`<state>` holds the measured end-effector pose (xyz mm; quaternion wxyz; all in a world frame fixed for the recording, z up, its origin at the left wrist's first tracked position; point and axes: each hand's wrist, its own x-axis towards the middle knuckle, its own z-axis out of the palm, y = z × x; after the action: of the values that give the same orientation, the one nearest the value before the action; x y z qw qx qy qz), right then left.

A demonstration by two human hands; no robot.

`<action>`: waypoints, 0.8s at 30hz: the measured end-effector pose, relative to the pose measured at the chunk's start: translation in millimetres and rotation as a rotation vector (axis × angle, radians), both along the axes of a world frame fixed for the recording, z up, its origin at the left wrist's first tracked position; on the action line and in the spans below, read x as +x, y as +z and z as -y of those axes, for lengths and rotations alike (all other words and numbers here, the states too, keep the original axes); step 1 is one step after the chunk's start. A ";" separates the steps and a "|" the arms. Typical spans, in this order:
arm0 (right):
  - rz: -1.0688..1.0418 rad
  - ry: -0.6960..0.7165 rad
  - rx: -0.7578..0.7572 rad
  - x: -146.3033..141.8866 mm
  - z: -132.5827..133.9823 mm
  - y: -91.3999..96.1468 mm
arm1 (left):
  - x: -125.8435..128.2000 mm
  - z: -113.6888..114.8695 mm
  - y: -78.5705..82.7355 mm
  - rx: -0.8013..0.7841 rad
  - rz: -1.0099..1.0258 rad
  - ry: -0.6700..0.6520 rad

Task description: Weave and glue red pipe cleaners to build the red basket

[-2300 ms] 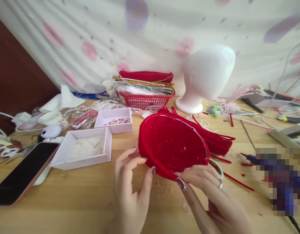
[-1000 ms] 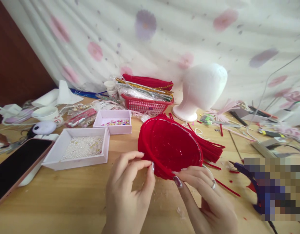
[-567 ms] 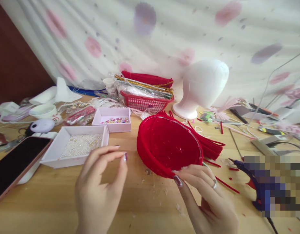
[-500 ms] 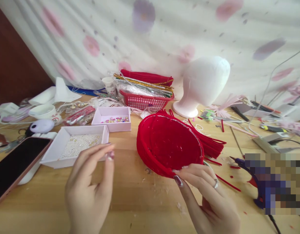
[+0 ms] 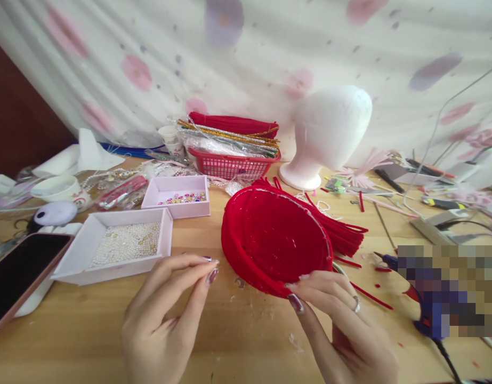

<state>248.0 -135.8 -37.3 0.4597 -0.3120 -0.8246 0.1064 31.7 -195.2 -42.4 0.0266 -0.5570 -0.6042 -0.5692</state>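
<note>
Red chenille bowl-shaped piece (image 5: 277,240) — centre of frame, tilted, hollow side showing. Right hand (image 5: 345,330), lower right: thumb and fingers pinching its near rim. Left hand (image 5: 161,320), lower centre-left, apart from the piece: fingertips nearly together, can't tell if anything's between them. Pearl-bead box (image 5: 105,273) just beyond it; red chenille stems (image 5: 341,234) behind the piece — white mannequin head (image 5: 331,128) upper right.

left hand (image 5: 161,317) curled (thumb near forefinger)
</note>
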 end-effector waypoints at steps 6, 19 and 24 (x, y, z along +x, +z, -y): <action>0.188 0.149 0.109 3.8 8.5 -1.8 | 12.1 4.5 -23.5 -0.061 0.434 -0.096; 0.123 0.144 0.092 -1.8 18.2 -5.0 | 33.4 19.2 -36.7 -0.206 1.121 -0.360; 0.147 0.149 0.115 0.8 15.5 -3.4 | 45.5 13.7 -44.2 -0.180 1.156 -0.350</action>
<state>248.8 -151.3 -40.7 0.4059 -0.2299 -0.8818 0.0695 77.2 -209.0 -86.7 -0.4467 -0.2489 -0.4658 -0.7222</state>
